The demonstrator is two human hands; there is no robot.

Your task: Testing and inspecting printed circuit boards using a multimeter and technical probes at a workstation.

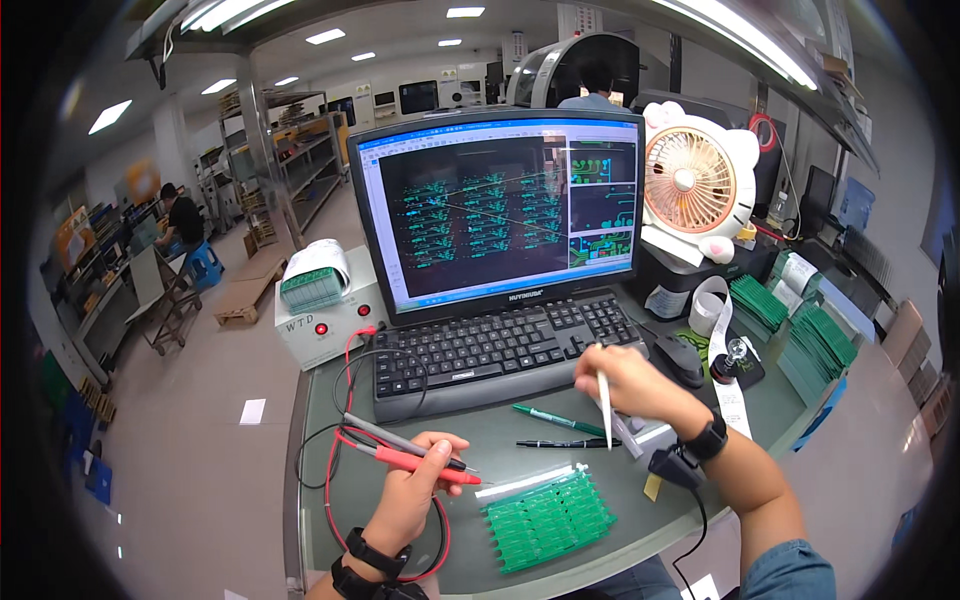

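My left hand (412, 497) is closed around two test probes, a red probe (425, 465) and a grey-black probe (392, 436), side by side with tips pointing right. Just right of those tips, a green circuit board panel (548, 522) lies flat, with a white strip along its far edge. My right hand (640, 382) is closed on a slim white stick-like tool (604, 405) pointing downward, near the keyboard's front right corner. Whether it is a pen or tweezers I cannot tell. Below this hand lie a green marker (557, 419) and a black pen (562, 443).
Behind my hands stand a keyboard (480, 352) and a monitor (480, 220). A mouse (678, 358), paper roll (706, 310) and stacked green boards (815, 345) are at right. Red and black probe leads (330, 500) loop left, near a white box (330, 325). A fan (690, 180) stands behind.
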